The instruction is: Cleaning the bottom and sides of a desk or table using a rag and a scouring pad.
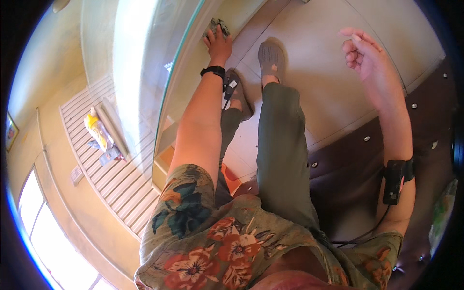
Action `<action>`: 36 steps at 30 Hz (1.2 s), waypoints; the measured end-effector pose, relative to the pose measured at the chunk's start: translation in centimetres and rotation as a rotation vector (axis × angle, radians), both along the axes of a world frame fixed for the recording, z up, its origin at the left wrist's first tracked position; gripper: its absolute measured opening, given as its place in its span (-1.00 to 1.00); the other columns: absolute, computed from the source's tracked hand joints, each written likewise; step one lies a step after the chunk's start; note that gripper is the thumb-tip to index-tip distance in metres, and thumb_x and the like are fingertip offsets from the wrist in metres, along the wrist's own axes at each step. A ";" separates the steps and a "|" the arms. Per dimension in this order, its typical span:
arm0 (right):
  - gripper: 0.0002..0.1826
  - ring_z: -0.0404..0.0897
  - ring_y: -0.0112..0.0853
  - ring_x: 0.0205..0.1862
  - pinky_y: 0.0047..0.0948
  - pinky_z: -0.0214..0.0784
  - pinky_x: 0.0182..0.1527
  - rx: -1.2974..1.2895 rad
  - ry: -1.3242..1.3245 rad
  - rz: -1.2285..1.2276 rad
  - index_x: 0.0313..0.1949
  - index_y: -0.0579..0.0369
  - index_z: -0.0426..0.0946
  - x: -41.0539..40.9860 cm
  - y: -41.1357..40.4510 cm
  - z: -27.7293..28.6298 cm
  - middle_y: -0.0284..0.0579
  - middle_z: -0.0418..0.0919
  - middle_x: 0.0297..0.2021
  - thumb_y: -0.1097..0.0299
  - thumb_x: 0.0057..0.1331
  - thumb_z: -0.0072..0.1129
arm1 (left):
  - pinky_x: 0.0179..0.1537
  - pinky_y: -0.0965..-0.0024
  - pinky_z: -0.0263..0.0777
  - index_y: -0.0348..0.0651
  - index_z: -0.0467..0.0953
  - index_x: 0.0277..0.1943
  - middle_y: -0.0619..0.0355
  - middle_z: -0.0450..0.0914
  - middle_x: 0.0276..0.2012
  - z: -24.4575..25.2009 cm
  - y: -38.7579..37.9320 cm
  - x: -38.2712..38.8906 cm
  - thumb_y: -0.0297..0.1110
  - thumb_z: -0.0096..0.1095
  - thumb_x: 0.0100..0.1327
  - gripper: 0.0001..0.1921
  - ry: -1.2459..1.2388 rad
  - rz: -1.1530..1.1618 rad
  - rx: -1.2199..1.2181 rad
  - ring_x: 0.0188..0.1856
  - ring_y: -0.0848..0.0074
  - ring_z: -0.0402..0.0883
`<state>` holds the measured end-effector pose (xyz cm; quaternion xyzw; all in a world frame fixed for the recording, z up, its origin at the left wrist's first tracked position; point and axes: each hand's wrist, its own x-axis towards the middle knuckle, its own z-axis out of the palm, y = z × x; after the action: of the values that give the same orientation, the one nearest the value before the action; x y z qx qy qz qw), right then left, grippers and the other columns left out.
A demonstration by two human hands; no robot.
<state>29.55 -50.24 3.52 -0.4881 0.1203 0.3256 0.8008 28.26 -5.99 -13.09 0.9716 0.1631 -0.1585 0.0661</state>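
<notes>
My left hand (pixel 220 47) rests with spread fingers over a crumpled grey patterned cloth (pixel 214 26), pressing it on the pale panel (pixel 243 16) beside the glass. Most of the cloth's underside is hidden by the fingers. My right hand (pixel 366 58) is raised over the tiled floor at the right, loosely bent and holding nothing. The glass pane (pixel 174 72), with a greenish edge, stands just left of my left forearm. Each arm wears a strapped black device with a cable.
At the left, a slatted cream surface (pixel 123 199) bears a yellow-and-white plastic package (pixel 99 132) and small packets. Dark brown padded upholstery with shiny studs (pixel 348 174) lies to my right. An orange object (pixel 230 177) sits low between my legs, above the floor tiles (pixel 326 54).
</notes>
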 end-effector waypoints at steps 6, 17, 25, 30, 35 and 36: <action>-0.64 0.32 -0.66 -0.28 -0.64 0.19 -0.14 -0.154 -0.025 0.056 0.09 0.16 0.41 0.1 -2.1 -2.5 -0.42 0.41 -0.30 0.23 0.41 -0.04 | 0.37 -0.09 -0.13 -0.12 -0.10 0.46 -0.41 -0.03 0.37 -3.4 -0.3 -4.6 0.06 0.00 0.33 -0.22 -0.021 -0.056 -0.119 0.40 -0.22 -0.05; -0.11 0.48 -0.25 -0.17 -0.17 0.35 0.00 -0.237 -0.266 0.192 0.29 0.25 0.06 0.8 -0.8 0.1 0.05 0.43 -0.05 -0.25 0.27 0.03 | 0.39 -0.16 -0.30 -0.41 -0.02 0.41 -0.19 -0.02 0.42 -3.2 -0.8 -4.6 -0.35 -0.09 0.32 -0.35 -0.058 -0.140 0.256 0.41 -0.13 -0.05; -0.64 0.31 -0.62 -0.26 -0.63 0.15 -0.12 -0.384 -0.314 0.199 0.12 0.15 0.40 -0.5 -0.7 -0.9 -0.41 0.38 -0.32 0.25 0.42 -0.07 | 0.33 -0.22 -0.10 0.08 0.00 0.43 -0.16 -0.07 0.41 -2.7 -2.0 -7.6 -0.05 0.00 0.36 -0.35 -0.288 0.106 0.148 0.39 -0.28 -0.11; -0.66 0.36 -0.65 -0.30 -0.57 0.23 -0.15 -0.603 -0.599 0.417 0.07 0.06 0.50 -1.6 2.3 0.9 -0.45 0.48 -0.27 0.23 0.36 0.03 | 0.23 -0.06 0.18 0.01 0.23 0.34 -0.17 0.35 0.17 -1.8 0.8 -7.1 -0.27 0.03 0.34 -0.49 -0.613 -0.137 0.259 0.24 -0.05 0.27; -0.69 0.38 -0.66 -0.23 -0.63 0.26 -0.06 -0.706 -0.510 0.933 0.07 0.07 0.48 -5.5 3.0 3.7 -0.41 0.47 -0.29 0.38 0.35 0.08 | -0.03 0.07 0.43 -0.11 0.40 0.19 -0.19 0.58 -0.16 2.5 1.1 -12.1 -0.36 0.08 0.25 -0.58 -0.512 0.166 -0.148 -0.11 -0.08 0.54; -0.69 0.40 -0.64 -0.23 -0.60 0.28 -0.06 -0.623 -0.475 0.896 0.07 0.08 0.49 -6.2 4.3 4.9 -0.39 0.49 -0.29 0.37 0.35 0.07 | -0.02 0.05 0.42 -0.11 0.41 0.18 -0.20 0.57 -0.12 3.9 2.0 -13.9 -0.36 0.08 0.23 -0.58 -0.493 0.261 -0.182 -0.07 -0.06 0.54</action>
<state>23.31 -45.95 8.39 -0.7627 -0.1899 0.4632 0.4095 14.31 -4.02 -9.16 0.9416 0.2509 0.0782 0.2106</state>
